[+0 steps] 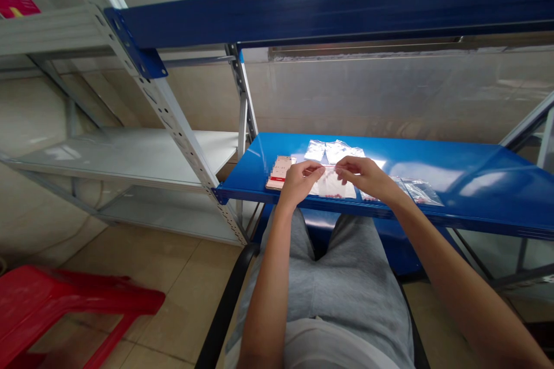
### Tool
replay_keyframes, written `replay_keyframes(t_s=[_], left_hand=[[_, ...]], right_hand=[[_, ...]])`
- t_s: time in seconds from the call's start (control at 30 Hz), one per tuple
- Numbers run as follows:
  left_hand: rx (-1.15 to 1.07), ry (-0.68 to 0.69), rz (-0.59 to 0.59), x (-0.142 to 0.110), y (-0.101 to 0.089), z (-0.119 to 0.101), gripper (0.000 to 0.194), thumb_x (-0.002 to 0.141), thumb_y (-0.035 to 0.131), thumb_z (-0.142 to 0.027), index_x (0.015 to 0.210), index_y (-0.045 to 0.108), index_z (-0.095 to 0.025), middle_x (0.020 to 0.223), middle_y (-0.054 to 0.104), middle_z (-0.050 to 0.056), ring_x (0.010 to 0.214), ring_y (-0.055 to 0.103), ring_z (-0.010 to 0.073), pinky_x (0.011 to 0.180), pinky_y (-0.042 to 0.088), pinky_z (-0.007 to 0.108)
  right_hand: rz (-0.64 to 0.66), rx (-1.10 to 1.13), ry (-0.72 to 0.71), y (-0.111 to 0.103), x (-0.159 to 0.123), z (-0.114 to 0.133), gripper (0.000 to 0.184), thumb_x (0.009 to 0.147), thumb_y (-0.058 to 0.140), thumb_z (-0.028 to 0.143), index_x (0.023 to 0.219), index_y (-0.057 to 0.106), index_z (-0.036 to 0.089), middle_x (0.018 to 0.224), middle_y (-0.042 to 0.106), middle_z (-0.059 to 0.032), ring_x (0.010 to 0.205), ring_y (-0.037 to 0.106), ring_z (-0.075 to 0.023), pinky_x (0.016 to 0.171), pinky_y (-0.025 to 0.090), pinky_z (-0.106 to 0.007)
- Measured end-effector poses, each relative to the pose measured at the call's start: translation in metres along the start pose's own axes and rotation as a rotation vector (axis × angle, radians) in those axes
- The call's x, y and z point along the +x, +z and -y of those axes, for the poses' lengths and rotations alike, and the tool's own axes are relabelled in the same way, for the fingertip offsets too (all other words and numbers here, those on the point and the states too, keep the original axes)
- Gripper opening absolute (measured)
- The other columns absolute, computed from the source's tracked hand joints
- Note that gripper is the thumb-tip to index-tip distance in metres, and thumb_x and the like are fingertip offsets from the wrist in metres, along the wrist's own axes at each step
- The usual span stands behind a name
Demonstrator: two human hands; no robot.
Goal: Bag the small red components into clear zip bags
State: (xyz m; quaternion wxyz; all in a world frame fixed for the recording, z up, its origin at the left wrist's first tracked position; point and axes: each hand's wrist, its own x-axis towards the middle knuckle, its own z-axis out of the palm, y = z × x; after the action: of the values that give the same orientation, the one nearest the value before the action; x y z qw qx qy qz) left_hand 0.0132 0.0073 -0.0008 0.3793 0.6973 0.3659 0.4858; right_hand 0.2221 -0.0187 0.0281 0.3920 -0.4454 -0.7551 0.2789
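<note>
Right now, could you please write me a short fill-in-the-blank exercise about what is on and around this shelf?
The left hand and right hand pinch the ____ edge of a clear plastic bag.
The stack of printed cards lies nearer the ____ hand.
The shelf board under the hands is ____.
The plastic stool on the floor is ____.
Missing words: top; left; blue; red.

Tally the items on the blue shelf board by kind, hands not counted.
Clear plastic bags: 4
Printed card stack: 1
Total: 5
The left hand and right hand cover part of the bags, so the bag count could be off.
</note>
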Motion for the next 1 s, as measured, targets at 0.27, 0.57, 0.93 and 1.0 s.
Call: replay_keyframes(t_s=[0.27, 0.57, 0.93, 1.0], left_hand=[[0.003, 0.002, 0.053, -0.0017, 0.0039, -0.0086, 0.021, 0.089, 0.067, -0.037, 0.090, 0.076, -0.018, 0.092, 0.077, 0.007, 0.089, 0.068, 0.0212, 0.082, 0.051, 0.032], [0.024, -0.041, 0.049, -0.0015, 0.0004, -0.0049, 0.024, 0.089, 0.067, -0.039, 0.089, 0.075, -0.018, 0.092, 0.076, 0.008, 0.087, 0.068, 0.0212, 0.079, 0.051, 0.031], [-0.014, -0.002, 0.050, -0.0017, 0.0023, -0.0065, 0.020, 0.088, 0.066, -0.036, 0.086, 0.073, -0.017, 0.087, 0.074, 0.005, 0.083, 0.066, 0.0181, 0.075, 0.049, 0.028], [-0.016, 0.011, 0.043, -0.0015, 0.0026, -0.0073, 0.020, 0.088, 0.066, -0.036, 0.085, 0.073, -0.017, 0.087, 0.074, 0.005, 0.083, 0.066, 0.0180, 0.074, 0.049, 0.027]], right_hand=[[-0.017, -0.074, -0.005, -0.0002, 0.0007, 0.0028, 0.027, 0.088, 0.065, 0.046, 0.080, 0.065, 0.020, 0.071, 0.070, -0.0046, 0.065, 0.067, -0.0196, 0.066, 0.051, -0.033], [-0.053, -0.047, -0.012, -0.0009, 0.0002, 0.0019, 0.025, 0.087, 0.064, 0.043, 0.078, 0.065, 0.020, 0.071, 0.069, -0.0049, 0.066, 0.066, -0.0195, 0.067, 0.052, -0.033], [-0.037, -0.048, -0.021, -0.0012, -0.0002, 0.0008, 0.020, 0.087, 0.062, 0.037, 0.078, 0.064, 0.019, 0.073, 0.068, -0.0047, 0.068, 0.065, -0.0188, 0.067, 0.050, -0.032], [-0.029, -0.030, -0.013, -0.0005, -0.0001, 0.0014, 0.022, 0.087, 0.064, 0.040, 0.080, 0.064, 0.019, 0.075, 0.069, -0.0053, 0.068, 0.066, -0.0195, 0.067, 0.051, -0.033]])
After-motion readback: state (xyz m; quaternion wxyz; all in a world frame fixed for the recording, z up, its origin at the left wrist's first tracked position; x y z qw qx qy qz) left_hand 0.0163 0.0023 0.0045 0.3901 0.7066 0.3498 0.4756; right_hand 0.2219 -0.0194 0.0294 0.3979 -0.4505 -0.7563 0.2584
